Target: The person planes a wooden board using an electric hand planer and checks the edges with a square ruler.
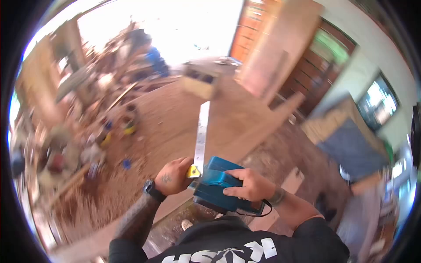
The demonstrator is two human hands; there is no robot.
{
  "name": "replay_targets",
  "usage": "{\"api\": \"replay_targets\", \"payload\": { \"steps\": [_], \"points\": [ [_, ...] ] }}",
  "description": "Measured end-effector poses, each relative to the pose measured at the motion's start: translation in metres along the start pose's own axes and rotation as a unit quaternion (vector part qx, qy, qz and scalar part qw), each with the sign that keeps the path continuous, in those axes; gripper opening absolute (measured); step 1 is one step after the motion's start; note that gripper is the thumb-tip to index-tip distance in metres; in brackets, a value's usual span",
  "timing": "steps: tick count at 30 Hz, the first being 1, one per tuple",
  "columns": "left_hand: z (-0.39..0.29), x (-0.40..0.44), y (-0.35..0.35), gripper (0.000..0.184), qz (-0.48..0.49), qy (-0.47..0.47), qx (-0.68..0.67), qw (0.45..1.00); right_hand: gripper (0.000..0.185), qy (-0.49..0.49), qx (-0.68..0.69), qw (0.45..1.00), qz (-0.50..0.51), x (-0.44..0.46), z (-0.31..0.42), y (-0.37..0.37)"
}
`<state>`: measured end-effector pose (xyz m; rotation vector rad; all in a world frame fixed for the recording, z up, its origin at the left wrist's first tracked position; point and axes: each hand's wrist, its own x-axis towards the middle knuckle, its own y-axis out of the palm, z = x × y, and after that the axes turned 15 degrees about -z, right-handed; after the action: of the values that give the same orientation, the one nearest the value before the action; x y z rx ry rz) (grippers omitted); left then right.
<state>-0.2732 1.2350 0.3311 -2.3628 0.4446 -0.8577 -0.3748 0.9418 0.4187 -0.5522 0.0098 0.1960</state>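
Note:
My left hand (174, 176), with a dark watch at the wrist, is closed round the yellow end (193, 171) of a long, flat, pale metal strip (201, 136) with dark markings. The strip points away from me, over the brown surface. Just to the right, my right hand (252, 185) wraps its fingers round the handle of a teal power tool (219, 184). A black cord (258, 215) curves from the tool's rear. The tool's left side is right beside the strip's near end; whether they touch is unclear.
A dusty brown work surface (166, 118) spreads ahead, with a small wooden block-like box (199, 82) at its far part. Wood scraps (123, 52) and blurred containers (129, 125) crowd the left. Tall boards (276, 48) lean at the back right, near a grey-covered stack (351, 140).

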Motion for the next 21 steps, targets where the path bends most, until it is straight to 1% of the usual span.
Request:
{"api": "replay_targets", "payload": {
  "steps": [2, 3, 4, 5, 6, 9, 10, 12, 13, 14, 15, 17, 18, 21],
  "points": [
    [-0.030, 0.031, 0.054, 0.035, 0.044, 0.017, 0.006, 0.999, 0.060, -0.009, 0.002, 0.998, -0.057, -0.043, -0.039, -0.040],
    [0.006, 0.033, 0.032, 0.034, 0.051, 0.049, -0.017, 0.997, 0.061, -0.008, -0.012, 0.997, -0.082, -0.024, -0.023, -0.002],
    [0.003, 0.039, 0.047, 0.034, 0.059, 0.075, -0.029, 0.995, 0.061, 0.007, -0.004, 0.993, -0.115, -0.037, -0.032, 0.002],
    [-0.030, 0.067, 0.091, 0.034, 0.069, 0.094, -0.034, 0.993, 0.062, 0.019, 0.011, 0.990, -0.141, -0.064, -0.059, -0.037],
    [-0.044, 0.083, 0.118, 0.031, 0.072, 0.121, -0.044, 0.989, 0.062, 0.031, 0.020, 0.985, -0.167, -0.082, -0.071, -0.054],
    [-0.071, 0.127, 0.199, 0.032, 0.117, 0.193, -0.053, 0.973, 0.060, 0.117, 0.021, 0.967, -0.225, -0.128, -0.098, -0.099],
    [-0.079, 0.137, 0.217, 0.034, 0.135, 0.206, -0.040, 0.968, 0.060, 0.149, 0.044, 0.959, -0.237, -0.137, -0.108, -0.105],
    [-0.111, 0.165, 0.281, 0.033, 0.146, 0.225, -0.049, 0.962, 0.058, 0.206, 0.093, 0.940, -0.254, -0.167, -0.135, -0.145],
    [-0.127, 0.177, 0.312, 0.032, 0.149, 0.231, -0.054, 0.960, 0.057, 0.179, 0.096, 0.937, -0.285, -0.180, -0.153, -0.162],
    [-0.148, 0.188, 0.340, 0.028, 0.151, 0.226, -0.037, 0.962, 0.055, 0.152, 0.097, 0.932, -0.313, -0.193, -0.173, -0.179],
    [-0.167, 0.199, 0.371, 0.027, 0.145, 0.221, -0.033, 0.964, 0.054, 0.125, 0.098, 0.927, -0.339, -0.204, -0.191, -0.199],
    [-0.189, 0.219, 0.426, 0.027, 0.134, 0.215, -0.021, 0.967, 0.052, 0.162, 0.055, 0.921, -0.350, -0.220, -0.207, -0.236],
    [-0.204, 0.231, 0.450, 0.045, 0.145, 0.197, -0.025, 0.969, 0.052, 0.181, 0.036, 0.916, -0.357, -0.228, -0.216, -0.254],
    [-0.250, 0.272, 0.499, 0.053, 0.199, 0.102, -0.030, 0.974, 0.050, 0.136, 0.031, 0.910, -0.390, -0.247, -0.257, -0.302]
  ]
}}
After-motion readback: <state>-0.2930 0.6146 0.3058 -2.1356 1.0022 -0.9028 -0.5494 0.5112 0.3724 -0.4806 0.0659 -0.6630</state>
